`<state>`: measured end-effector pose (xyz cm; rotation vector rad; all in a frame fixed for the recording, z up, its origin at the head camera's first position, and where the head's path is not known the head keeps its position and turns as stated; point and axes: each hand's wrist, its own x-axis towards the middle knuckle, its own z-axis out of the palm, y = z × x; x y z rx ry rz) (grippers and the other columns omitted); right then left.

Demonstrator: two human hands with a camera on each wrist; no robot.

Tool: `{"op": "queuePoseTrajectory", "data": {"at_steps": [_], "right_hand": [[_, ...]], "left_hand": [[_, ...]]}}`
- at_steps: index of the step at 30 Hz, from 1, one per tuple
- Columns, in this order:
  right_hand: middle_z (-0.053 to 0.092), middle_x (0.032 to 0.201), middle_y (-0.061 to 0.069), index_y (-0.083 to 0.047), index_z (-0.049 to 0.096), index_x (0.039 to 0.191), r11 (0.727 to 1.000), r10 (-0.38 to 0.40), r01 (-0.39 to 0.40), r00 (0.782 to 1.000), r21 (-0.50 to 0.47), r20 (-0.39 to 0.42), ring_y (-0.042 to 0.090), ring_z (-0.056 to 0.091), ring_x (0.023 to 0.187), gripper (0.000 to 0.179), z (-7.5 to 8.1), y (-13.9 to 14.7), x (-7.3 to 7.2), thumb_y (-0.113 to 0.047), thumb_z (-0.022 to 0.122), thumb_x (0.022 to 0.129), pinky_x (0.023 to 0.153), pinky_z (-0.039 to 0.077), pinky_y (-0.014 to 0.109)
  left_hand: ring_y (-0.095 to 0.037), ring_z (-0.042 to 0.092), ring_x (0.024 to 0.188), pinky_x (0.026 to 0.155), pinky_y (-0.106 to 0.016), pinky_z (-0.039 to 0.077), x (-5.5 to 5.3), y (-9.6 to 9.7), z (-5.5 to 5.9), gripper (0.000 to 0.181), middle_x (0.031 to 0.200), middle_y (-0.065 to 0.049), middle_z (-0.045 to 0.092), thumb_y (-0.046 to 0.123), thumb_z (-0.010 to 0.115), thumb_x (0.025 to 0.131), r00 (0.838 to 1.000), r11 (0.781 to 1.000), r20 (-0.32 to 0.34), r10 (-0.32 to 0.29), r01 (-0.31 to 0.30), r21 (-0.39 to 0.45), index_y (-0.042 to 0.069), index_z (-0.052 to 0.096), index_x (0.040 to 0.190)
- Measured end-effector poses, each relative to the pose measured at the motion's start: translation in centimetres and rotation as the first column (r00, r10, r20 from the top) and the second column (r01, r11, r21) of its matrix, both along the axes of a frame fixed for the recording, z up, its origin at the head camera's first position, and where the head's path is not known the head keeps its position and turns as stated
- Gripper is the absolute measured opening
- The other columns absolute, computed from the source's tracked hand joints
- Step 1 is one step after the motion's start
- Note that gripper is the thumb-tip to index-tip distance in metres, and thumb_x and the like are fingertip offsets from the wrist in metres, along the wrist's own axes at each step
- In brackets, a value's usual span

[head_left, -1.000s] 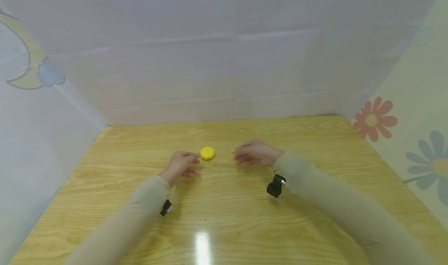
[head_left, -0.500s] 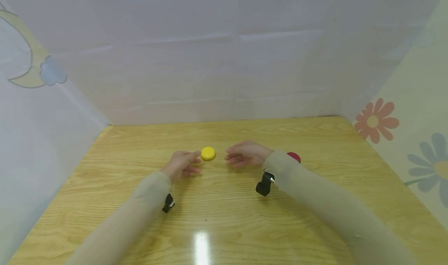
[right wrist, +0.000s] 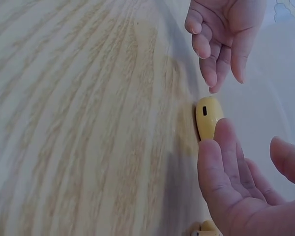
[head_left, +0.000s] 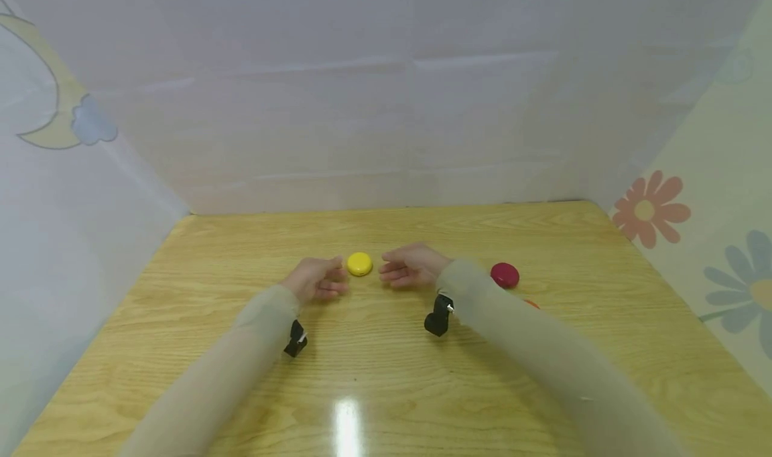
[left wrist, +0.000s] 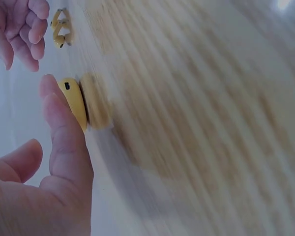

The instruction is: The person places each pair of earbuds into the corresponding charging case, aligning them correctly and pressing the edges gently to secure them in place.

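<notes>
A round, glossy yellow earbud case (head_left: 359, 264) with a small port slot sits on the wooden table between both hands. My left hand (head_left: 315, 279) is just left of it, fingers loosely extended and holding nothing. To its right is my right hand (head_left: 412, 265), also holding nothing, with fingers relaxed and thumb apart. Whether any fingertip touches the case I cannot tell. The left wrist view shows yellow earbuds (left wrist: 62, 30) on the table beside the right hand; in the head view that hand hides them.
Right of the right wrist lies a dark red round object (head_left: 504, 275). Part of an orange object (head_left: 532, 303) peeks out behind the right sleeve. A pale curtain (head_left: 386, 128) hangs behind the wooden table (head_left: 386, 376), with printed side walls left and right.
My right hand has moved left towards the case, uncovering the dark red and orange objects. A small yellow thing by its fingertips is now hidden in the head view. The left hand barely shifted.
</notes>
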<state>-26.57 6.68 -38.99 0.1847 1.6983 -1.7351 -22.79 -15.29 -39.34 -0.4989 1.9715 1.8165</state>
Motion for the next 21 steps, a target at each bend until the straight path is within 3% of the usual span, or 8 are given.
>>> {"op": "queuePoseTrajectory", "data": {"at_steps": [5, 12, 21], "right_hand": [[0.066, 0.112, 0.021, 0.006, 0.047, 0.134, 1.000, -0.028, 0.028, 1.000, 0.001, 0.007, 0.017, 0.067, 0.075, 0.039, -0.3, -0.7, 0.1, -0.013, 0.054, 0.101, 0.073, 0.055, 0.032], [0.068, 0.091, 0.013, 0.005, 0.051, 0.128, 0.998, -0.060, 0.060, 0.998, -0.012, 0.004, 0.019, 0.068, 0.076, 0.033, -1.2, -1.4, 0.0, -0.013, 0.055, 0.100, 0.071, 0.055, 0.033], [0.068, 0.090, 0.013, 0.004, 0.055, 0.126, 0.994, -0.113, 0.113, 0.993, 0.003, 0.029, 0.020, 0.068, 0.077, 0.032, -1.6, -2.3, -0.3, -0.013, 0.057, 0.099, 0.073, 0.056, 0.034]], "left_hand": [[-0.015, 0.069, 0.072, 0.061, -0.022, 0.053, -0.4, 0.0, -0.3, 0.045, 0.110, -0.014, 0.067, 0.023, 0.052, 0.102, 1.000, 1.000, 0.004, -0.013, 0.013, -0.009, -0.007, 0.046, 0.136], [-0.013, 0.069, 0.069, 0.063, -0.023, 0.054, -0.7, 0.2, -0.7, 0.043, 0.118, -0.018, 0.065, 0.018, 0.054, 0.101, 1.000, 1.000, -0.002, -0.024, 0.024, -0.001, -0.008, 0.047, 0.134], [-0.012, 0.069, 0.069, 0.063, -0.022, 0.054, -0.8, 0.1, -0.9, 0.041, 0.107, -0.010, 0.070, 0.018, 0.056, 0.100, 1.000, 1.000, -0.003, -0.014, 0.014, -0.019, -0.005, 0.049, 0.134]]}}
